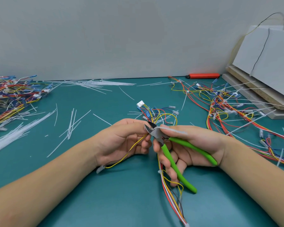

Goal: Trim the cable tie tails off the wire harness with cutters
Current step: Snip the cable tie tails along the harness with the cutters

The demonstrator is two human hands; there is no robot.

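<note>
My left hand (pixel 126 138) pinches a wire harness (pixel 161 115) of yellow, red and blue wires just above the teal table. A yellow wire (pixel 121 159) trails from that hand toward my wrist. My right hand (pixel 193 145) grips green-handled cutters (pixel 179 154), whose steel jaws (pixel 152 128) are open around a white cable tie tail (pixel 172 129). The tail lies across my right fingers. The rest of the harness hangs below my right hand, toward the table's front edge (pixel 172 197).
A heap of harnesses (pixel 10 99) lies at the far left and another, with long tie tails, at the right (pixel 236 112). Loose white tie tails (pixel 72 123) litter the teal table (pixel 105 202). A red knife (pixel 203 75) and stacked boards (pixel 256 95) stand at the back right.
</note>
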